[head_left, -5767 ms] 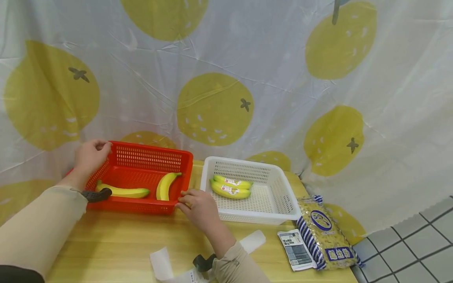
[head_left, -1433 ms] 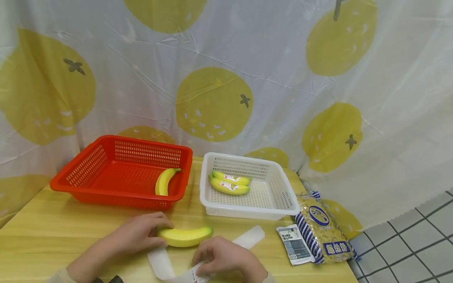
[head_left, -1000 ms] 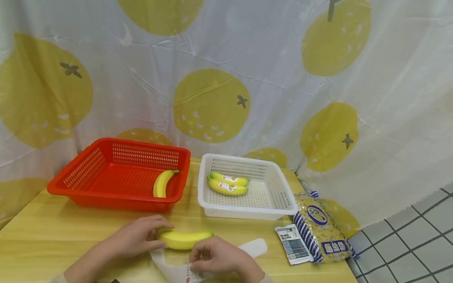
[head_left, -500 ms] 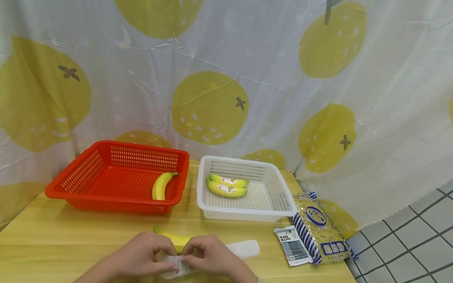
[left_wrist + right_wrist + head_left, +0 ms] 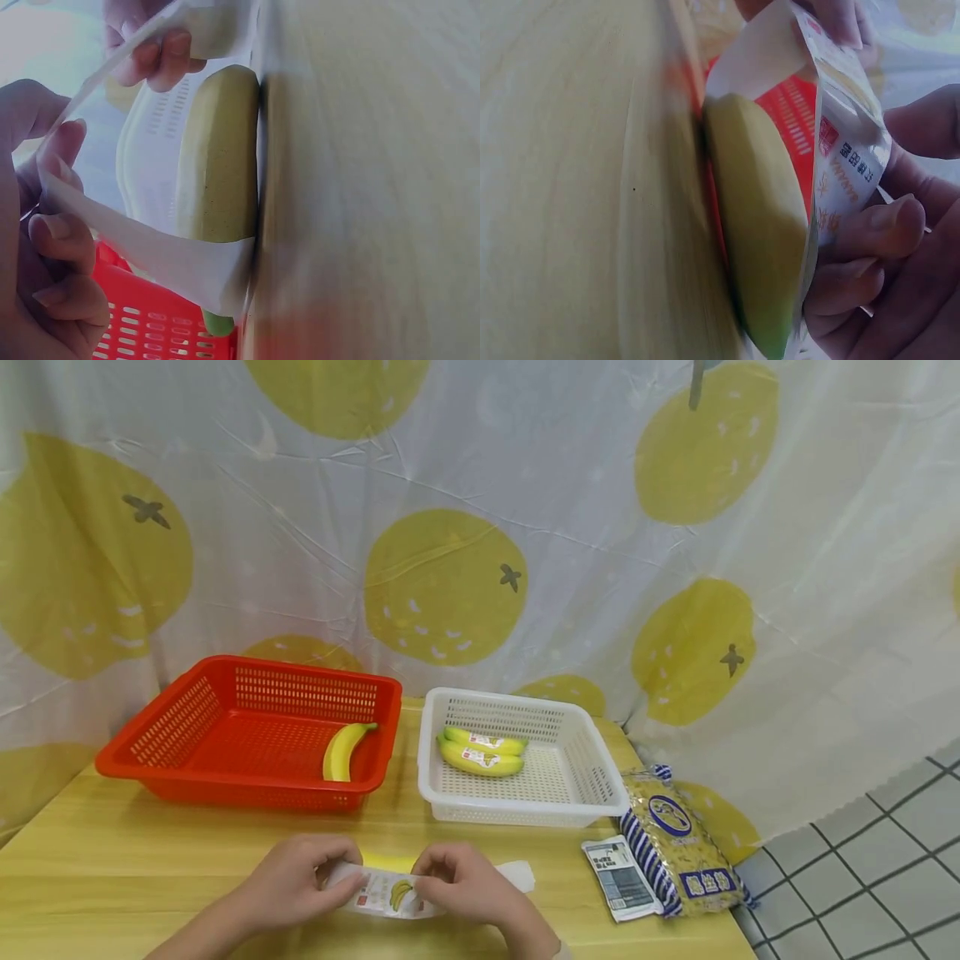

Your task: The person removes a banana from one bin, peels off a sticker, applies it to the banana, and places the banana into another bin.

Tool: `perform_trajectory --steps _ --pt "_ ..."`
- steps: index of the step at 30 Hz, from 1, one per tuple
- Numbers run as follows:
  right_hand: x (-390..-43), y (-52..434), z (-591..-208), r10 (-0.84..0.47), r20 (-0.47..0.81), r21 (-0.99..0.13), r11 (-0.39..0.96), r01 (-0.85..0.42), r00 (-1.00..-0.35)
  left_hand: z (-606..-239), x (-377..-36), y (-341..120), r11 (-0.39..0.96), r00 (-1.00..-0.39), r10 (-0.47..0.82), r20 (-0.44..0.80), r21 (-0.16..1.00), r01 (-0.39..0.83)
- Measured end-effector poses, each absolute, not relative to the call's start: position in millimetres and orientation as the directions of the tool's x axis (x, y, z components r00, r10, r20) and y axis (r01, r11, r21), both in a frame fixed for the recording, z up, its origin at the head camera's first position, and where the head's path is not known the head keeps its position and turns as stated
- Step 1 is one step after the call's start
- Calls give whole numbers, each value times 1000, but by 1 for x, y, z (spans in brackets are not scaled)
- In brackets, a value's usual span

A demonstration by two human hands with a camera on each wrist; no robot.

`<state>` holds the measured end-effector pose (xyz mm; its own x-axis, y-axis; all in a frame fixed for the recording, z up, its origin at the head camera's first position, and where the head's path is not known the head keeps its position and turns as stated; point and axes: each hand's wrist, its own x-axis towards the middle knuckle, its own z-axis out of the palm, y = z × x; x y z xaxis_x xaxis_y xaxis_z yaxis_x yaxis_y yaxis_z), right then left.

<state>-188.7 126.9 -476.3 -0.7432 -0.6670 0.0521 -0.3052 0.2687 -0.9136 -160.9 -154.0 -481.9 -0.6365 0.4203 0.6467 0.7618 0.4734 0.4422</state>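
Note:
My left hand (image 5: 303, 877) and right hand (image 5: 465, 885) pinch a white paper strip (image 5: 390, 893) between thumbs and fingers. On the strip, red print and a banana picture face the head camera. Just behind it a yellow banana (image 5: 386, 862) lies on the table, mostly hidden in the head view. The left wrist view shows this banana (image 5: 221, 157) on the wood, with paper (image 5: 165, 251) passing beside it and its green tip poking out. From the right wrist, the banana (image 5: 757, 225) sits inside the bend of the strip (image 5: 847, 157).
A red basket (image 5: 225, 787) with one banana (image 5: 345, 753) stands at the back left. Right of it, a white basket (image 5: 517, 814) holds two labelled bananas (image 5: 480, 758). A foil packet (image 5: 621, 877) and a noodle bag (image 5: 678, 843) lie right. A patterned curtain (image 5: 570, 568) hangs behind.
One banana has come out of the red basket onto the table. The left hand has let go of it and taken the strip's left part; both hands have raised the strip in front of the banana.

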Motion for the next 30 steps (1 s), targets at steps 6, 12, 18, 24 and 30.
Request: perform_trajectory --steps 6,12,18,24,30 --pt "-189 126 -477 -675 -15 -947 247 -207 -738 -485 -163 -154 526 -678 343 651 465 712" --pt "-188 127 -477 -670 -29 -971 194 -138 -742 -489 -164 -153 598 -703 286 651 452 662" --pt "-189 123 -481 -666 30 -981 122 -148 -745 -491 -168 -151 614 -694 255 673 442 654" --pt "-188 118 -483 -632 91 -981 75 -178 -770 -497 -174 -151 564 -549 320 772 310 766" --pt "-186 111 -486 -604 169 -972 28 -233 -779 -501 -174 -143 463 -383 361 850 193 865"
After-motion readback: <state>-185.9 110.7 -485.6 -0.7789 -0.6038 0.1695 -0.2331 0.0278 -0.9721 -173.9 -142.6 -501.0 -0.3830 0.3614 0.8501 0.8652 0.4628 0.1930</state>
